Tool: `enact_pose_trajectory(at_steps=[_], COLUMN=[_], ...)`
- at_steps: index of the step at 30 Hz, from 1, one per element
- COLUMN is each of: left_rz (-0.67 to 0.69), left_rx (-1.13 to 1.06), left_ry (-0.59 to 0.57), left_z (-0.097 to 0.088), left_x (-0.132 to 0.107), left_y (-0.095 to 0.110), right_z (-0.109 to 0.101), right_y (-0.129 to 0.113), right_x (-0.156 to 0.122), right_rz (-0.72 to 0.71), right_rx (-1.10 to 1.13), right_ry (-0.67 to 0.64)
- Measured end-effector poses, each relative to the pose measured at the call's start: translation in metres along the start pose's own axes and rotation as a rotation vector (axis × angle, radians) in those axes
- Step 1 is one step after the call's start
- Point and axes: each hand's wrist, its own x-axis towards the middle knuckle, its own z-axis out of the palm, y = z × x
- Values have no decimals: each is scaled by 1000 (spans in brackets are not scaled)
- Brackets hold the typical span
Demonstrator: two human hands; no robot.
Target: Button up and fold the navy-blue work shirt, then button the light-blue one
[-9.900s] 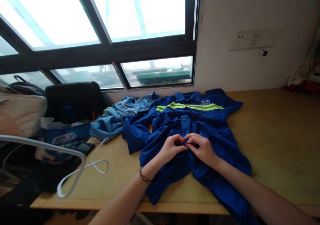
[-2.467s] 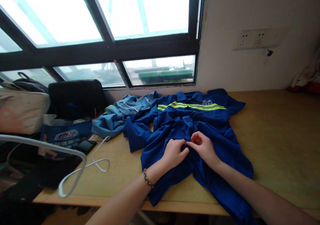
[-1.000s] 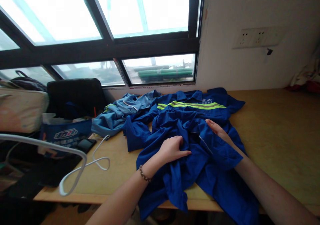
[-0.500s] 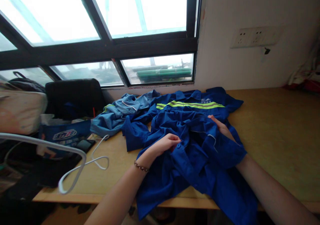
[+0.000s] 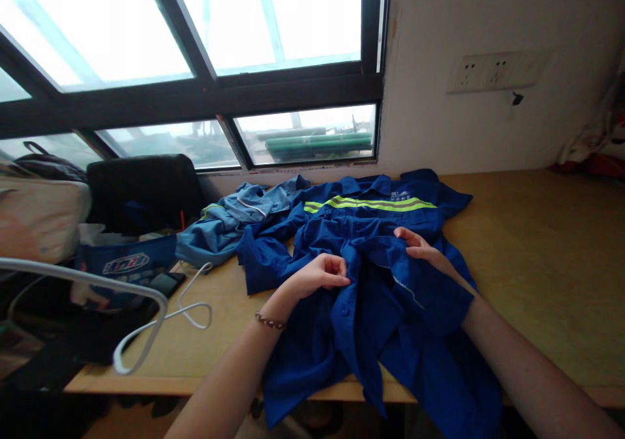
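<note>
A dark blue work jacket (image 5: 312,335) lies on the table, collar toward the window, with a yellow-and-grey reflective band across its chest. Its lower part hangs over the front edge. My left hand (image 5: 322,275) pinches the buttoned front edge, and a button shows just below the fingers. On the other side, my right hand (image 5: 420,247) grips the opposite front panel between thumb and fingers. That panel is lifted and folded over my right wrist, with a pale seam line on its inner side. The front stands open between the hands.
A light blue garment (image 5: 224,224) lies crumpled left of the jacket on the wooden table (image 5: 537,263). A white cable (image 5: 195,315) loops at the left, near a blue bag (image 5: 127,263) and a black chair back (image 5: 144,191). Sockets (image 5: 498,72) are on the wall.
The right hand has moved slightly left, raising its front panel further. The left fingers have shifted along the buttoned edge, which now hangs straighter, and the gap between the panels is wider.
</note>
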Motion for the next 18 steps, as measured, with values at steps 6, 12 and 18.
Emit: enact_pose_trajectory(at_steps=[6,12,18], left_rz=[33,47,267], left_rx=[-67,351,784], left_ry=[-115,-449,-321], left_z=[0,23,41], left_x=[-4,-10,-2], left_y=[0,3,-7], right_z=[0,0,3], right_y=[2,3,2], right_x=[7,12,9], right_rz=[-19,12,-19], right_rx=[34,45,-22], right_ry=[61,74,96])
